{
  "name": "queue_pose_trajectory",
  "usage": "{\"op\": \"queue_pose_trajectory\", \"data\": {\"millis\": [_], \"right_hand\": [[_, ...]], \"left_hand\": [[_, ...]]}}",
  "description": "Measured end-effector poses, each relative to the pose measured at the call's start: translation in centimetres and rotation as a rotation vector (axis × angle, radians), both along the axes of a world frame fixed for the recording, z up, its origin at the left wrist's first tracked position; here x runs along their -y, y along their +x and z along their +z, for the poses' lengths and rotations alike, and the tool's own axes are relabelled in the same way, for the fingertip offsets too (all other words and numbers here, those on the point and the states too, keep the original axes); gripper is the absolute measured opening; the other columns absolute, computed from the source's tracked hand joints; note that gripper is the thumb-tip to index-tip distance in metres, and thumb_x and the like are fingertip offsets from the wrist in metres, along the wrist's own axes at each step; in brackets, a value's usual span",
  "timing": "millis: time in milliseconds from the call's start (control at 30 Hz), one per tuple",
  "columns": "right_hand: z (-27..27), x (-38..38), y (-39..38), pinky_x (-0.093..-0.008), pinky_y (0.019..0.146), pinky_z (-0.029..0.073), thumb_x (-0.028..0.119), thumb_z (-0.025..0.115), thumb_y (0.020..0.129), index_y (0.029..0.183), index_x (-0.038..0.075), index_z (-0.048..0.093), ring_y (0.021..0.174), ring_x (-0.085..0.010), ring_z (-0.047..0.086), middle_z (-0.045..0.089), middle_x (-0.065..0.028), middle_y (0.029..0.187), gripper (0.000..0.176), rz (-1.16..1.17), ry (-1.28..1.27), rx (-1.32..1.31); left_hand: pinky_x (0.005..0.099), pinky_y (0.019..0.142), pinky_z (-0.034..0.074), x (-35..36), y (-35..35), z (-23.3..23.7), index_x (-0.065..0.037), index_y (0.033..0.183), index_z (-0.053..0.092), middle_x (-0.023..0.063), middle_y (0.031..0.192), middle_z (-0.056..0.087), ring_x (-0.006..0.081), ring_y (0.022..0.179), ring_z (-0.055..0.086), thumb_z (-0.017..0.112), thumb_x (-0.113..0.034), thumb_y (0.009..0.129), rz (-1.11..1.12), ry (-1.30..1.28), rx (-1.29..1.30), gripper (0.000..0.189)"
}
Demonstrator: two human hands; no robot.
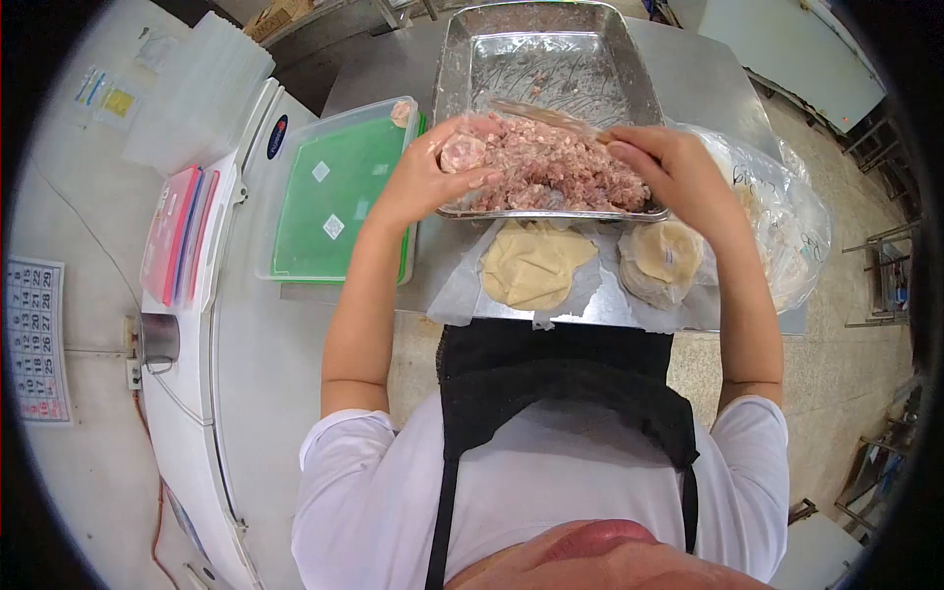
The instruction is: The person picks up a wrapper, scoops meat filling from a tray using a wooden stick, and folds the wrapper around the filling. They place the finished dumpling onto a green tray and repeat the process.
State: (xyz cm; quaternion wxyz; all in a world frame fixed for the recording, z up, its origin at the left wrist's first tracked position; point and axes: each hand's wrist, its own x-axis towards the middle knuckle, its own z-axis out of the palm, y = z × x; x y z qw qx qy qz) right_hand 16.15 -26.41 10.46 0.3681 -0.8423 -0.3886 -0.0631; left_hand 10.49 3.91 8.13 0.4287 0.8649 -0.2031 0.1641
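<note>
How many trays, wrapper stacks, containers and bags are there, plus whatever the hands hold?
Metal tray of minced filling: 1
Wrapper stacks: 2
Filled wrapper in left hand: 1
Flat stick in right hand: 1
Clear plastic container: 1
Plastic bag: 1
Total: 7

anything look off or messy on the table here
Nothing spilled. The white paper under the wrapper stacks hangs past the table's near edge, and the left stack looks slumped and folded beside the neater right stack.

Round wrapper [462, 152] (meat-filled) beside pink mince [565, 175] heap; pale flat spatula [539, 113] slanting over heap's top.
</note>
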Motion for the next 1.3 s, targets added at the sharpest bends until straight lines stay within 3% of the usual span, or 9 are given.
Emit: {"op": "queue_pose_trajectory", "data": {"millis": [100, 267, 333, 500, 600, 900, 1133, 1233, 1300], "right_hand": [[-2.1, -2.4, -1.3, -0.0410, 0.078, 0.051, 0.028, 0.059, 0.093, 0.112, 0.005, 0.066, 0.089, -0.0378, 0.064, 0.068, -0.0201, 0.098, 0.031, 0.116, 0.010, 0.010], [-3.3, -1.1, 1.8, -0.0361, 0.084, 0.049, 0.021, 0.058, 0.095, 0.116, -0.002, 0.062, 0.095, -0.0317, 0.066, 0.068, -0.0182, 0.106, 0.032, 0.113, -0.089, -0.101], [-6.2, -0.4, 3.1, -0.0304, 0.068, 0.049, 0.022, 0.057, 0.096, 0.116, -0.002, 0.063, 0.075, -0.0186, 0.063, 0.069, -0.0100, 0.087, 0.031, 0.053, 0.150, -0.205], [-6.5, 0.3, 3.7, -0.0231, 0.063, 0.044, 0.026, 0.059, 0.096, 0.112, 0.000, 0.068, 0.069, -0.0082, 0.053, 0.061, 0.0005, 0.078, 0.032, 0.016, 0.292, -0.707], [-6.0, 0.3, 3.2, -0.0203, 0.046, 0.025, 0.027, 0.060, 0.096, 0.112, 0.004, 0.068, 0.051, -0.0014, 0.033, 0.041, 0.0100, 0.060, 0.029, -0.016, 0.338, -0.827], [-6.5, 0.3, 3.3, -0.0199, 0.047, 0.028, 0.023, 0.062, 0.095, 0.111, 0.004, 0.068, 0.053, -0.0014, 0.037, 0.046, 0.0091, 0.063, 0.026, -0.059, 0.358, -0.889], [-6.2, -0.5, 3.0, -0.0216, 0.054, 0.039, 0.022, 0.061, 0.095, 0.110, 0.001, 0.068, 0.063, -0.0053, 0.051, 0.060, 0.0029, 0.074, 0.026, -0.087, 0.246, -0.860], [-6.2, -1.5, 3.4, -0.0322, 0.064, 0.048, 0.021, 0.060, 0.094, 0.104, -0.001, 0.068, 0.073, -0.0181, 0.063, 0.067, -0.0064, 0.082, 0.026, 0.071, 0.104, -0.450], [-3.1, -3.1, 3.4, -0.0423, 0.074, 0.050, 0.020, 0.060, 0.091, 0.099, -0.003, 0.067, 0.082, -0.0317, 0.065, 0.067, -0.0152, 0.086, 0.025, 0.150, -0.405, -0.031]], "left_hand": [[0.0269, 0.078, 0.052, 1.0, -0.5, 1.1, 0.001, 0.112, 0.062, 0.0068, 0.101, 0.067, 0.0106, 0.084, 0.063, 0.080, -0.011, 0.075, 0.109, -0.198, -0.360, 0.043], [0.0270, 0.077, 0.051, -3.1, 0.2, 1.2, -0.001, 0.112, 0.063, 0.0053, 0.096, 0.068, 0.0105, 0.084, 0.062, 0.081, -0.014, 0.074, 0.182, -0.023, -0.384, 0.044], [0.0275, 0.077, 0.050, -6.5, 0.1, 1.3, -0.002, 0.110, 0.063, 0.0029, 0.091, 0.068, 0.0109, 0.085, 0.062, 0.080, -0.016, 0.075, 0.202, 0.072, -0.393, 0.042], [0.0350, 0.082, 0.052, -17.8, 3.0, -3.1, 0.001, 0.126, 0.057, 0.0141, 0.098, 0.068, 0.0251, 0.090, 0.067, 0.081, -0.030, 0.067, 0.528, 0.241, -0.345, 0.071], [0.0383, 0.087, 0.050, -20.2, 4.5, -5.5, -0.001, 0.132, 0.053, 0.0177, 0.100, 0.067, 0.0300, 0.092, 0.066, 0.080, -0.025, 0.068, 0.719, 0.479, -0.172, 0.073], [0.0408, 0.089, 0.049, -16.8, 8.2, -5.2, -0.017, 0.153, 0.016, 0.0216, 0.115, 0.065, 0.0369, 0.105, 0.064, 0.081, -0.024, 0.073, 0.697, 0.231, -0.383, 0.104], [0.0412, 0.089, 0.050, -16.0, 9.3, -6.8, -0.017, 0.153, 0.015, 0.0235, 0.128, 0.058, 0.0371, 0.104, 0.064, 0.080, -0.017, 0.075, 0.723, 0.427, -0.143, 0.101], [0.0417, 0.097, 0.047, -15.5, 8.3, -5.5, -0.017, 0.153, 0.017, 0.0236, 0.138, 0.050, 0.0392, 0.117, 0.057, 0.078, -0.013, 0.076, 0.643, 0.356, -0.285, 0.098], [0.0405, 0.103, 0.043, -15.5, 7.0, -4.1, -0.016, 0.151, 0.023, 0.0226, 0.140, 0.048, 0.0376, 0.125, 0.051, 0.077, -0.011, 0.076, 0.494, 0.559, -0.171, 0.092]]}}
